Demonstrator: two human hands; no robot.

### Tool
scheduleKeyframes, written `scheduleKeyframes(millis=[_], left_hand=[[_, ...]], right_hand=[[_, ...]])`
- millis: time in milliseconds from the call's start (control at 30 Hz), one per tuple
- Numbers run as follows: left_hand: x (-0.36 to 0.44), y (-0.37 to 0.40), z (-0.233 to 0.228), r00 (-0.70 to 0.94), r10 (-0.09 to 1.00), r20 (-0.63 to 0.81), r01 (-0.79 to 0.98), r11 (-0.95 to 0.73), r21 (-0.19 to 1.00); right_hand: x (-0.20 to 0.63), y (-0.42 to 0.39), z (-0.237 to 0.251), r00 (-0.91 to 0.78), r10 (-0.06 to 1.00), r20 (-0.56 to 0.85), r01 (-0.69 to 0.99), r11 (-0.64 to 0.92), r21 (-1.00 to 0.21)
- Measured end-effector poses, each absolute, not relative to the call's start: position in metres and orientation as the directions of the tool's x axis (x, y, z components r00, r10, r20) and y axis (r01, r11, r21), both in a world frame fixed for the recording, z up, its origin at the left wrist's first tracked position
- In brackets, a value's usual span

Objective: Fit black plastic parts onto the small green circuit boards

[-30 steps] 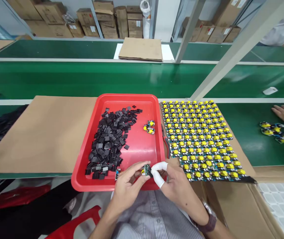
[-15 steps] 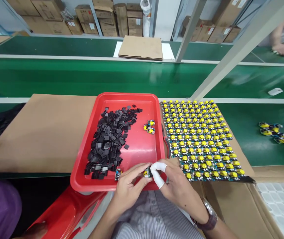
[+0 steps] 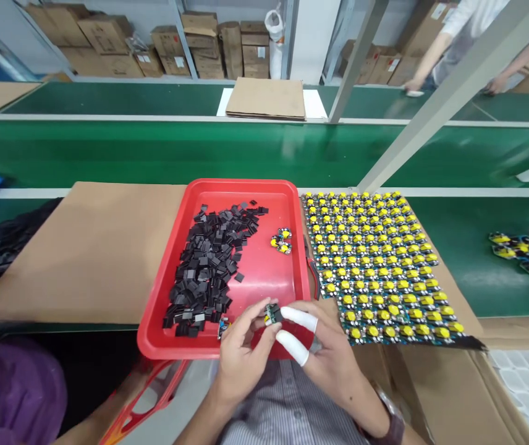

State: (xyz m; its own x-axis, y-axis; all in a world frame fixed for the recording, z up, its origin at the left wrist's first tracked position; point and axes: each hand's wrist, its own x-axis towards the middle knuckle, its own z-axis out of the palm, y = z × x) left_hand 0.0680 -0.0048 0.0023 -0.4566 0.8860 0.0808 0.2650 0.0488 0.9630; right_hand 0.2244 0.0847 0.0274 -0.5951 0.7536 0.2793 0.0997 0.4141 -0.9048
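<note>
A small green circuit board (image 3: 271, 313) with a yellow part on it is sitting pinched between the fingertips of the left hand (image 3: 241, 358) and the right hand (image 3: 327, 349). It is tilting on edge, held just above the near rim of the red tray (image 3: 185, 349), with black chips (image 3: 211, 262) lying beyond the grip.
</note>
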Motion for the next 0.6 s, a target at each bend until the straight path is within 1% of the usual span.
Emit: scheduleKeyframes(millis=[100, 233, 333, 467, 600], left_hand=[[0.07, -0.007, -0.001, -0.477, 0.867, 0.147, 0.355, 0.037, 0.934], [0.071, -0.007, 0.0, -0.467, 0.857, 0.217, 0.423, 0.001, 0.906], [0.07, -0.005, 0.003, -0.436, 0.868, 0.238, 0.454, -0.016, 0.891], [0.067, -0.005, 0.007, -0.427, 0.869, 0.249, 0.459, -0.029, 0.888], [0.062, -0.006, 0.01, -0.393, 0.882, 0.261, 0.489, -0.04, 0.871]], right_hand=[[0.223, 0.081, 0.029, -0.582, 0.745, 0.326, 0.074, 0.447, -0.892], [0.22, 0.081, 0.029, -0.576, 0.756, 0.311, 0.029, 0.399, -0.917], [0.218, 0.082, 0.029, -0.586, 0.759, 0.285, 0.016, 0.362, -0.932], [0.217, 0.083, 0.03, -0.64, 0.737, 0.217, 0.018, 0.297, -0.955], [0.217, 0.083, 0.032, -0.635, 0.753, 0.172, 0.005, 0.226, -0.974]])
